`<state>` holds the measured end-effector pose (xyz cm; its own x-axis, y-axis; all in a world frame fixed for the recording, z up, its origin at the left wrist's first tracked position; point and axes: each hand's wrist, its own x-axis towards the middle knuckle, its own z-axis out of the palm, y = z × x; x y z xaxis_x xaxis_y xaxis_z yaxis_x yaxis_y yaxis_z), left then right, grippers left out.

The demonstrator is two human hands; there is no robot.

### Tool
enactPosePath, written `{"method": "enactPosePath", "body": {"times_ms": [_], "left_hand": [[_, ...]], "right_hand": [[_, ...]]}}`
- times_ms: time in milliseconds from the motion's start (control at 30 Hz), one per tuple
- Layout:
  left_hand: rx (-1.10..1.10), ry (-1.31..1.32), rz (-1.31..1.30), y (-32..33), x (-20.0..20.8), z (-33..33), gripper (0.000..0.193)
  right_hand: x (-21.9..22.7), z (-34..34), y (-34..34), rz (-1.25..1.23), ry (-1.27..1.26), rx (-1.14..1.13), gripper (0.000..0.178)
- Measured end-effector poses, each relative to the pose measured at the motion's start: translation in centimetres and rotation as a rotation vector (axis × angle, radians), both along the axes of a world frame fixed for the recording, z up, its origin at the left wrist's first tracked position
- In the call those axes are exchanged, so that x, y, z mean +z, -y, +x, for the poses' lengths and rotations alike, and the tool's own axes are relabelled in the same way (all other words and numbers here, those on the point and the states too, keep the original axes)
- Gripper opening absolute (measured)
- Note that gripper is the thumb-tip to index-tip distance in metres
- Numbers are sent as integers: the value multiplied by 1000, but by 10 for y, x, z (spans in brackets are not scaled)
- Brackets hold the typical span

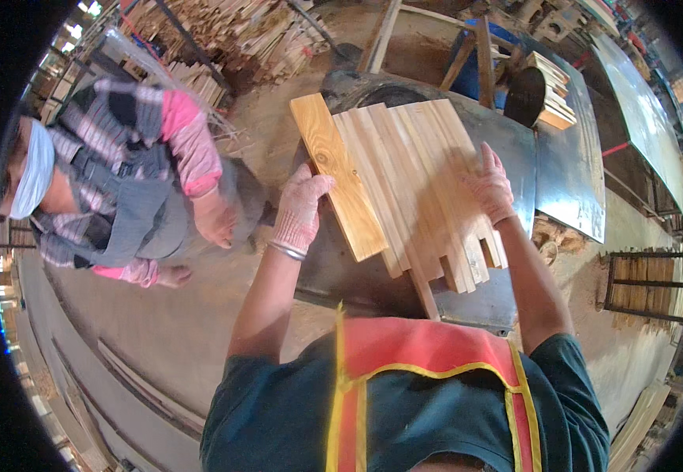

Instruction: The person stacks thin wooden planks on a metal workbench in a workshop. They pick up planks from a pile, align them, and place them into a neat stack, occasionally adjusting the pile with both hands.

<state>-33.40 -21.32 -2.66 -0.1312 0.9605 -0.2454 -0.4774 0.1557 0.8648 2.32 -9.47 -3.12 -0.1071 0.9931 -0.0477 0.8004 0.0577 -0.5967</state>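
A short, yellowish wooden board [341,179] with a dark knot is gripped by my left hand [302,206], thumb on its face and the other fingers hidden behind it. It slants along the left edge of a row of paler wooden strips [412,169] lying side by side, their near ends uneven. At the right side of that row is my right hand [492,189], fingers stretched out and apart; shadow makes it hard to tell whether it touches the strips. Both hands wear pale knitted gloves. Under the strips is a dark metal table [517,149].
A co-worker [145,181] in a plaid shirt and grey apron stands close on the left. More wood pieces [555,94] sit on the metal surface at far right, beside a dark round disc [525,97]. A rack of wood [660,283] stands right; scrap wood [255,35] is heaped beyond.
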Motion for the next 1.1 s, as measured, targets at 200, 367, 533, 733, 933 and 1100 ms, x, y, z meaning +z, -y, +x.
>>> {"method": "enactPosePath", "body": {"times_ms": [200, 367, 533, 733, 933, 1100], "left_hand": [[-350, -222, 147, 0, 83, 111, 48], [-234, -502, 187, -10, 39, 113, 59], [13, -1356, -46, -12, -32, 53, 68], [-165, -1256, -359, 3, -41, 57, 76], [-132, -1223, -371, -23, -61, 48, 90], [-265, -1227, -511, -55, -32, 72, 97]], "right_hand": [[90, -40, 84, -403, -798, 295, 104], [69, 43, 54, -304, -655, 21, 102], [-6, 169, -10, -38, 50, -28, 89], [-54, 176, -33, 99, 203, 17, 66], [-49, 88, -76, -150, -2, 97, 52], [-29, 38, -89, -76, 386, 577, 52]]}}
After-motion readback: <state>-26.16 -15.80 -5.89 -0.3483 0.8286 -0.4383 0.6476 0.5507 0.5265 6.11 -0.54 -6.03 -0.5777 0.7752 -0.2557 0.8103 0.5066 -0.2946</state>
